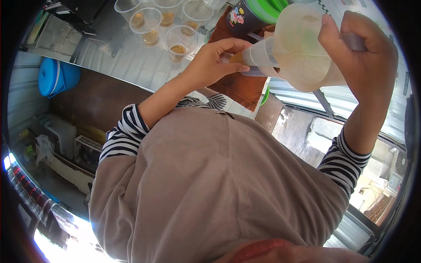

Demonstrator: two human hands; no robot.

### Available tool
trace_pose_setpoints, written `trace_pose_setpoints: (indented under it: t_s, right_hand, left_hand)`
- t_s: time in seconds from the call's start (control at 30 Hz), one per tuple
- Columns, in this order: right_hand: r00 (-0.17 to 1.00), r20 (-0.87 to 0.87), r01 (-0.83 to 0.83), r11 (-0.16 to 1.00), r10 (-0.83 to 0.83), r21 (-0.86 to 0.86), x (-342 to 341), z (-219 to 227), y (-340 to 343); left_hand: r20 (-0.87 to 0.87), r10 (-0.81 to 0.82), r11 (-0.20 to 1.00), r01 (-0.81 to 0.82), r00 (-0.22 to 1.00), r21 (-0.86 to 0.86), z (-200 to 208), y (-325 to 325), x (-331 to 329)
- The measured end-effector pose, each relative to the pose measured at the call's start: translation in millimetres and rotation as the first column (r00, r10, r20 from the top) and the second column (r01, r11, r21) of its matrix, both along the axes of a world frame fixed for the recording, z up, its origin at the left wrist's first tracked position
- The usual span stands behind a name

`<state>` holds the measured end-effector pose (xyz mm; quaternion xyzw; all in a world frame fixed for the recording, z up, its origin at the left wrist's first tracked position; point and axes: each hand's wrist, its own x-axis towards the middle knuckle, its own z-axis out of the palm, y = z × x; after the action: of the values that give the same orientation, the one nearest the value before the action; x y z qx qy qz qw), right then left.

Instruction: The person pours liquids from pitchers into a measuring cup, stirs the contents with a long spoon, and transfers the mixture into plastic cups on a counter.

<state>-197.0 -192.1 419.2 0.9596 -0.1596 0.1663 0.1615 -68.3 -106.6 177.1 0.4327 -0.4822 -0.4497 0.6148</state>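
Note:
My right hand [362, 52] is closed round the handle of a large translucent plastic pitcher [302, 48]. The pitcher is tilted, and its lower end hides part of what lies behind it. Just left of it, my left hand [217, 59] grips a small see-through cup [259, 52], also tilted, with brown liquid showing at the end near my fingers. The cup and pitcher overlap in this view; whether they touch, I cannot tell. Several see-through plastic cups [180, 41] stand on the metal counter beyond my left hand, each with a little brown liquid at the bottom.
A dark flowered container with a green lid [265, 11] stands on a brown cloth [239, 90] behind my hands. The metal counter [114, 55] runs off to the left. Below it, a blue bucket [55, 76] is at the far left. A window opening [372, 175] is at the right.

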Motion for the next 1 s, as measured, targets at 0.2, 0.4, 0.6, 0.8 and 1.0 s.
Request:
trace_pose_setpoints:
  t_s: [0.2, 0.4, 0.6, 0.8, 1.0]
  right_hand:
    - [0.999, 0.037, 0.023, 0.999, -0.024, 0.024, -7.8, -3.9, 7.3]
    - [0.998, -0.07, 0.004, 1.0, -0.004, 0.0, -12.8, 0.0, 6.4]
    - [0.995, 0.095, -0.001, 0.999, -0.003, 0.042, -31.2, -5.0, 3.6]
    - [0.968, 0.121, 0.188, 0.957, -0.218, 0.222, -57.8, -8.4, 1.6]
    - [0.85, 0.403, 0.131, 0.876, -0.341, 0.464, -95.5, -37.0, 1.2]
  left_hand:
    - [-0.026, -0.033, 0.999, 0.034, 0.999, 0.036, -0.9, -4.5, -4.8]
    - [0.005, -0.058, 0.997, 0.057, 0.998, 0.052, -10.0, -9.7, -12.5]
    - [-0.02, -0.082, 0.995, 0.083, 0.996, 0.05, -4.4, -9.7, -17.8]
    - [0.054, -0.079, 0.997, 0.08, 0.995, -0.023, -7.6, -9.9, -20.9]
    - [-0.049, -0.177, 0.984, 0.177, 0.983, -0.006, -5.3, -5.6, -28.3]
